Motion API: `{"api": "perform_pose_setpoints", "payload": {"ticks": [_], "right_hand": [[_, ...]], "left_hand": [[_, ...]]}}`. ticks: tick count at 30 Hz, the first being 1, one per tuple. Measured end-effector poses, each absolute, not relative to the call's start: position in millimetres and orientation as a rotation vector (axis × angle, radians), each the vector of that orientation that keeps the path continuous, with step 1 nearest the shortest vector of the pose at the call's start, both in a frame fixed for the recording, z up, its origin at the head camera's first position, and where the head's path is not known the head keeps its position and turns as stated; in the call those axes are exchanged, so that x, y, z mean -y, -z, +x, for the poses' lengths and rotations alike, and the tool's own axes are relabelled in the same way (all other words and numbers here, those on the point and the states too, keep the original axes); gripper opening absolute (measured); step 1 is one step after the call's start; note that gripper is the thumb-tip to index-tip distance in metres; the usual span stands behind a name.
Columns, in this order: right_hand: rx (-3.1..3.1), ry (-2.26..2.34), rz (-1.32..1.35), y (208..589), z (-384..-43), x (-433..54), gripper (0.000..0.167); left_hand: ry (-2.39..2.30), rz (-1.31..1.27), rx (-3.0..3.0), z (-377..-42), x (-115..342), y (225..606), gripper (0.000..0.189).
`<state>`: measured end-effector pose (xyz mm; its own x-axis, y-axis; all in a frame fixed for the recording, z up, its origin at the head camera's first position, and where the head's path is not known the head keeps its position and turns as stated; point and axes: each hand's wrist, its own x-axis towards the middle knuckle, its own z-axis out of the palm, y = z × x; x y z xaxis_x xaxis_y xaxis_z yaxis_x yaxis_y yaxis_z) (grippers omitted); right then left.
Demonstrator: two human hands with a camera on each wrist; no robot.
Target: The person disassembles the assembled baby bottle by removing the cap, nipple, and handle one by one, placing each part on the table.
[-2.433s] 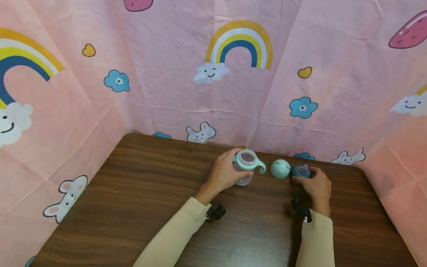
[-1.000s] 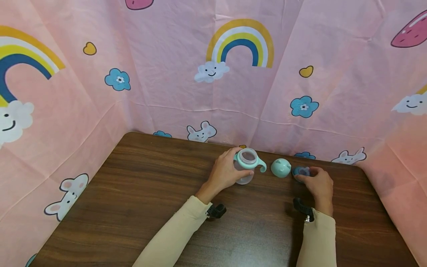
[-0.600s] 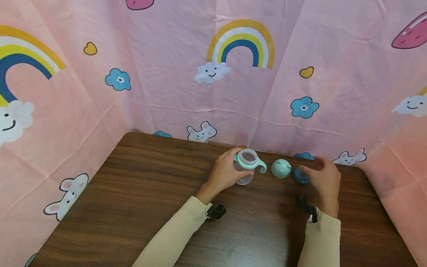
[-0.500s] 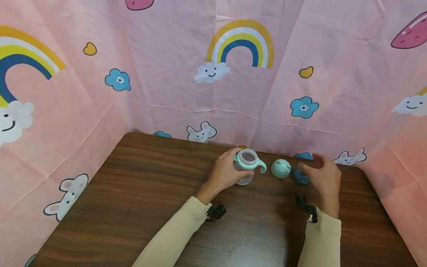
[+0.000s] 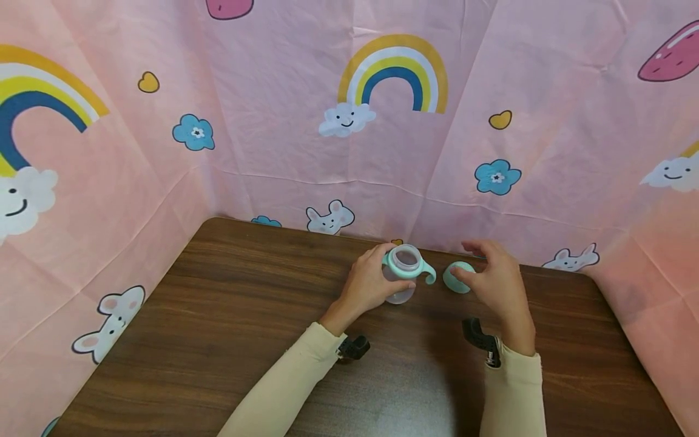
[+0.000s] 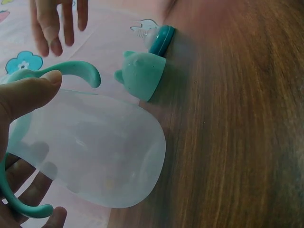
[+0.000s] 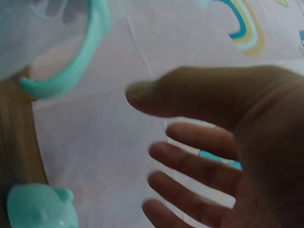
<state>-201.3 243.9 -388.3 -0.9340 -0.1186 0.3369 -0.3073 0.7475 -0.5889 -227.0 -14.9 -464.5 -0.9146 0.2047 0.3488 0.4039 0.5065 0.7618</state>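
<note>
My left hand (image 5: 364,280) grips a clear baby bottle (image 6: 109,142) near its mint handle ring, thumb on one side and fingers on the other. The bottle stands upright with its mouth uncovered. To its right is a mint dome cap (image 5: 455,283) with small animal ears, partly covered in the head view by my right thumb. My right hand (image 5: 499,282) hovers above and beside that cap, fingers spread and holding nothing. Behind the cap in the left wrist view sits a bottle nipple (image 6: 164,40) in a teal collar; my right hand hides it in the head view.
All of this is on the far part of a dark wooden table (image 5: 229,315). A pink printed cloth (image 5: 273,139) hangs right behind the table's back edge and along both sides. A black wrist mount (image 5: 480,335) juts out inward from the right sleeve.
My right hand has let go of the teal-collared nipple, lifted off it, and moved left over the mint cap. My left hand and the bottle have stayed in place.
</note>
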Motion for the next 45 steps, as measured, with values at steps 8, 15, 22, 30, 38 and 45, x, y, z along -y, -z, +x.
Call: {"api": "perform_pose_setpoints", "payload": {"ticks": [8, 15, 22, 30, 38, 45], "right_hand": [[2.794, -0.924, 0.582, 400.2, -210.0, -222.2, 0.045], [2.819, -0.936, 0.613, 406.6, -213.8, -213.5, 0.038], [2.803, -0.904, 0.628, 407.6, -214.8, -211.5, 0.034], [2.812, -0.910, 0.622, 409.3, -214.1, -210.1, 0.030], [2.797, -0.924, 0.640, 410.7, -213.5, -211.1, 0.029], [2.784, -0.934, 0.663, 410.5, -214.1, -209.6, 0.025]], "left_hand": [[1.343, -0.540, 2.530, -226.0, 15.9, 464.2, 0.081], [1.313, -0.563, 2.569, -225.9, 18.4, 459.2, 0.087], [1.304, -0.578, 2.625, -226.3, 25.4, 449.1, 0.091], [1.285, -0.601, 2.650, -225.8, 32.9, 444.8, 0.087], [1.308, -0.628, 2.657, -227.7, 35.2, 446.2, 0.086], [1.379, -0.664, 2.640, -231.2, 36.4, 453.6, 0.091]]}}
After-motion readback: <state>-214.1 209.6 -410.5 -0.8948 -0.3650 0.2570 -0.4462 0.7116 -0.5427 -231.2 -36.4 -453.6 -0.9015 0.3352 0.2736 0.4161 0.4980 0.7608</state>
